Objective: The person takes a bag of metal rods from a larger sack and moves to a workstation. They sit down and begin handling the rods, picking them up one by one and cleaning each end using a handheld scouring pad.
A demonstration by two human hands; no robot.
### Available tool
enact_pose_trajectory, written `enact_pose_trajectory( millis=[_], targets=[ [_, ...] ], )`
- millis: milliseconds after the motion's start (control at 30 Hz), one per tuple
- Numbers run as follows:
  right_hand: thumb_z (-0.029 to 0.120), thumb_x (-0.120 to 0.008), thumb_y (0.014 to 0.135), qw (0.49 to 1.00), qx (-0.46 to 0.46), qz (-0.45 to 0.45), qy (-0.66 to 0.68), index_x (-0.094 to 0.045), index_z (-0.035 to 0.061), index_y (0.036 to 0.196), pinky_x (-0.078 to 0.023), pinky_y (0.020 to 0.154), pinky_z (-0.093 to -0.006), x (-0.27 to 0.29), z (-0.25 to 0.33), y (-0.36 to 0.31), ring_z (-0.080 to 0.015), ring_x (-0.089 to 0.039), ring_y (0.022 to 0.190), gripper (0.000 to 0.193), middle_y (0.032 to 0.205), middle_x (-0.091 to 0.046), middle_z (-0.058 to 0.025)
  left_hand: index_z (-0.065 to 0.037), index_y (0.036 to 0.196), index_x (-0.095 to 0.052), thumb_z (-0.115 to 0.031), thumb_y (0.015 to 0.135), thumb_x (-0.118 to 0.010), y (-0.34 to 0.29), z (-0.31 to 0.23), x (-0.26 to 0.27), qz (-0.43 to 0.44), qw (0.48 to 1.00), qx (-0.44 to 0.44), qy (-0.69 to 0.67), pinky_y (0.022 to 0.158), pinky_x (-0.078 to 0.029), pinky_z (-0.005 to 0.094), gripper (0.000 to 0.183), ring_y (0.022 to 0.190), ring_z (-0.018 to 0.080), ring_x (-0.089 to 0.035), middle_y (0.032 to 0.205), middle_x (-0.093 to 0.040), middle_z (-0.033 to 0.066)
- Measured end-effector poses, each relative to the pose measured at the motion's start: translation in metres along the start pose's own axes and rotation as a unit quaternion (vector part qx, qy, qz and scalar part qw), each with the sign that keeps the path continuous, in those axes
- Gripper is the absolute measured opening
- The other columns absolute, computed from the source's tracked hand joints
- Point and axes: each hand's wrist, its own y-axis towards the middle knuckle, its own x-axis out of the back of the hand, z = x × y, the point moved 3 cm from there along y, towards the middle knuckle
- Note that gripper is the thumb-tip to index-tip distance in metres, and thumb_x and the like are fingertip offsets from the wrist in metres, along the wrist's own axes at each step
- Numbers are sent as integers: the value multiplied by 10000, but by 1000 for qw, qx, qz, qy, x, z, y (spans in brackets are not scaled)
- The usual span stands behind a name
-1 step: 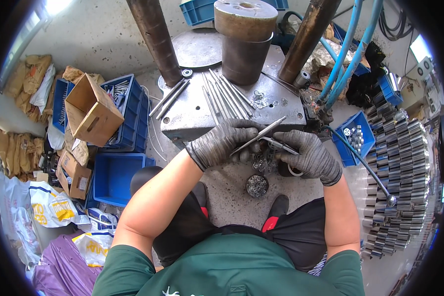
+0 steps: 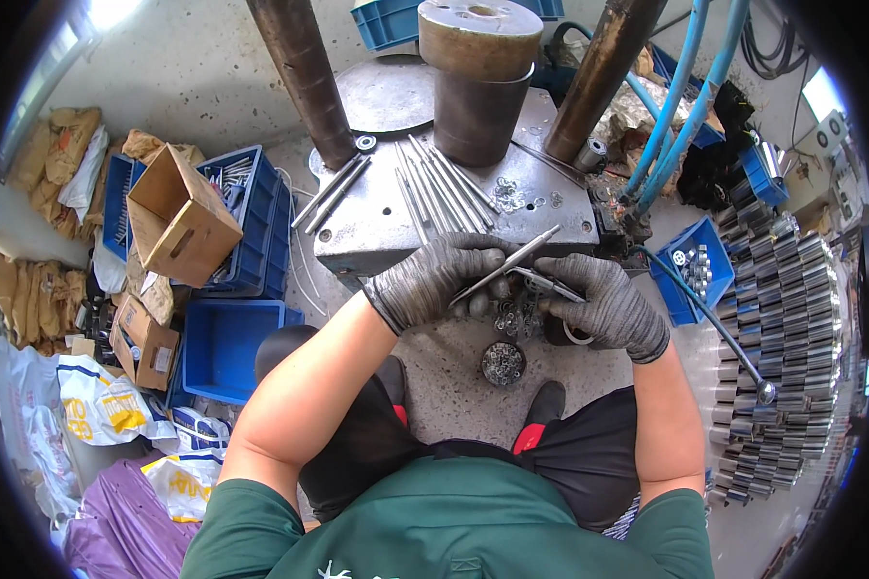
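Note:
My gloved left hand [image 2: 433, 280] is closed round a slim metal shaft [image 2: 531, 247], which slants up to the right with its narrow end free. Close beside it, my gloved right hand [image 2: 603, 301] grips what looks like a pair of pliers [image 2: 553, 287], its tips near the shaft; the palm hides most of the handles. Beyond my hands, several similar metal rods [image 2: 439, 188] lie on the steel press table [image 2: 357, 232]. Small metal rings [image 2: 509, 194] are scattered to their right. Below my hands stands a round container of small metal rings [image 2: 503, 364].
Thick steel columns [image 2: 304, 82] and a heavy cylinder [image 2: 481, 106] rise from the press table. Blue bins [image 2: 227, 362] and a cardboard box [image 2: 183, 217] stand left. On the right are blue hoses [image 2: 681, 106], a bin of parts [image 2: 690, 275] and stacked metal cylinders [image 2: 782, 347].

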Motion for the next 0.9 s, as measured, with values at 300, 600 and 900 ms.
enact_pose_trajectory(
  millis=[300, 600, 900],
  targets=[
    [91, -766, 839, 909, -149, 99, 375, -532, -13, 1426, -557, 901, -325, -13, -13, -5, -184, -675, 1019, 640, 1101, -691, -83, 28, 1337, -583, -260, 995, -643, -1, -8, -6, 21, 990, 29, -138, 442, -529, 239, 451, 533, 164, -666, 818, -708, 86],
    [119, -764, 804, 914, -123, -1, 387, -540, -13, 1363, -561, 838, -334, -16, -21, -3, -183, -668, 934, 616, 1020, -680, -86, -60, 1268, -666, -148, 984, -628, -11, -42, 53, -301, 886, -137, 324, 554, -489, 257, 299, 637, 79, -576, 787, -619, -5],
    [32, -701, 787, 901, -166, -119, 383, -578, 73, 1148, -518, 706, -257, -25, -36, 4, -126, -631, 855, 384, 992, -673, -34, -110, 1312, -663, 50, 888, -575, -38, -61, 120, -392, 644, -87, 651, 970, -521, 389, 462, 1121, 364, -657, 1243, -640, 235]
  ],
)
